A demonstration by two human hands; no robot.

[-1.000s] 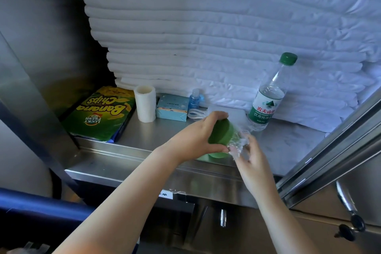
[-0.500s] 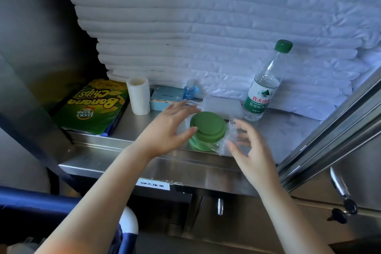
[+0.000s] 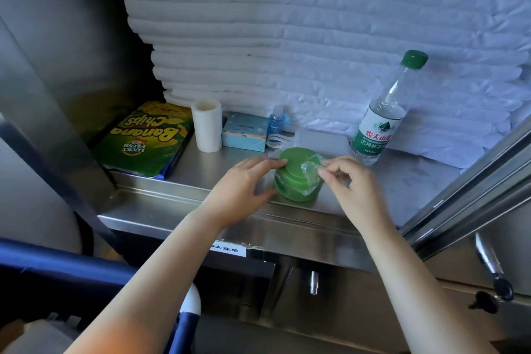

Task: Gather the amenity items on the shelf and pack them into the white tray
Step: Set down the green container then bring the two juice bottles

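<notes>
Left hand (image 3: 244, 184) spread against the green stack (image 3: 297, 175) at the shelf's (image 3: 201, 169) front edge; right hand (image 3: 349, 181) pinching its clear wrap (image 3: 309, 167).

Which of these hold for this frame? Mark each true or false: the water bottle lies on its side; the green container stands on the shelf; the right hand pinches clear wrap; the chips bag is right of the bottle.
1. The water bottle lies on its side. False: it stands upright.
2. The green container stands on the steel shelf. True.
3. The right hand pinches clear plastic wrap on the container. True.
4. The banana chips bag is right of the bottle. False: it lies at the shelf's far left.
</notes>
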